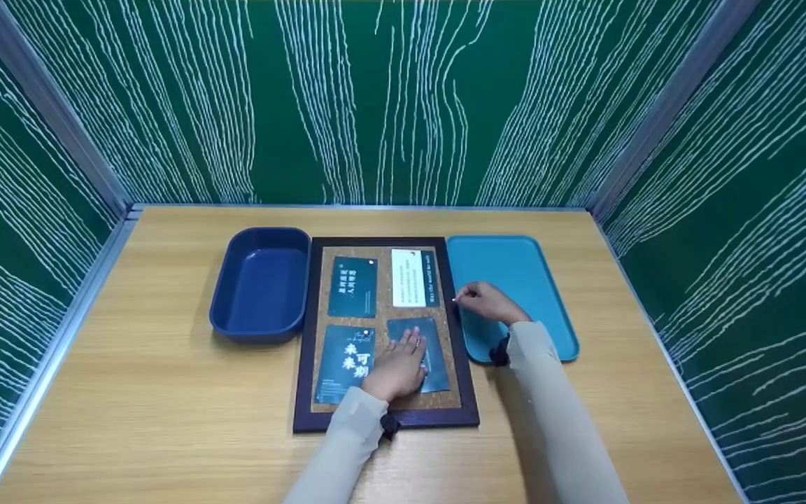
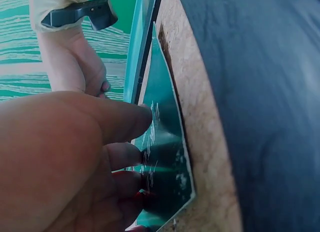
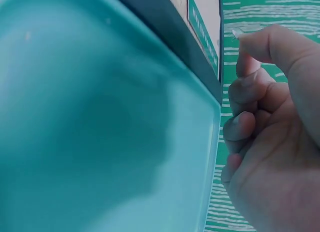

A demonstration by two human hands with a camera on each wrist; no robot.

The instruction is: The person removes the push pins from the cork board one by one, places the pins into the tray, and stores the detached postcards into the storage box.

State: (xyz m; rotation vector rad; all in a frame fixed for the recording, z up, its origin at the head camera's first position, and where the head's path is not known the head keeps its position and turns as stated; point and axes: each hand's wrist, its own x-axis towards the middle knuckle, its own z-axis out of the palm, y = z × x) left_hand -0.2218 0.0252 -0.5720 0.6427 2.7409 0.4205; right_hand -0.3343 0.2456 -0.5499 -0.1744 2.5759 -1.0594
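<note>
My left hand (image 1: 397, 365) lies flat with its fingers spread on a dark teal printed card (image 1: 436, 360) at the lower right of a framed cork board (image 1: 384, 280). In the left wrist view the fingertips press on this card (image 2: 167, 111), and its edge stands slightly off the cork. Between thumb and forefinger, my right hand (image 1: 492, 303) pinches a small clear pushpin (image 3: 236, 33) above the board's right frame edge. Three other cards are on the board: a teal one (image 1: 352, 287) at upper left, a white-and-teal one (image 1: 408, 278) at upper right, and a teal one (image 1: 336, 364) at lower left.
A deep navy blue bin (image 1: 256, 301) stands left of the board. Against the board's right side lies a flat turquoise tray (image 1: 515, 266), partly under my right forearm. Green panels with white lines (image 1: 403, 105) enclose the wooden table (image 1: 165, 392) at the back and sides.
</note>
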